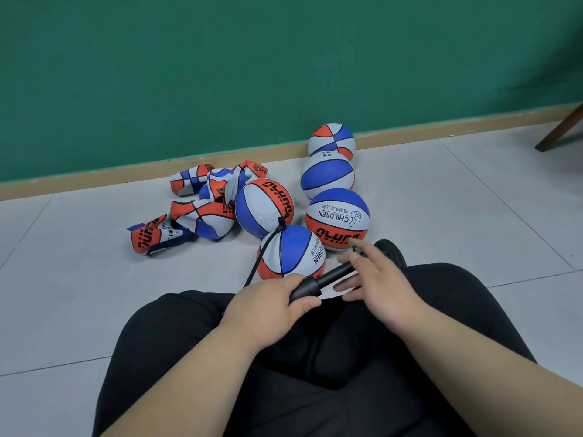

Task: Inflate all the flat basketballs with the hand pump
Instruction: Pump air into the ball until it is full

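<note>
My left hand (271, 304) grips the body of a black hand pump (328, 277) above my lap. A thin black hose (263, 250) runs from it up to the top of the nearest round ball (291, 252). My right hand (375, 279) hovers at the pump's far end with fingers spread and straight; the handle is mostly hidden behind it. Several round red, white and blue basketballs lie beyond, one (337, 217) just past my right hand. A heap of flat, crumpled balls (195, 212) lies to the left by the wall.
I sit on a grey tiled floor (79, 279) with black trousers (315, 373) filling the foreground. A green wall with a tan skirting board (94, 178) runs behind the balls. A brown furniture leg (561, 127) stands at the far right.
</note>
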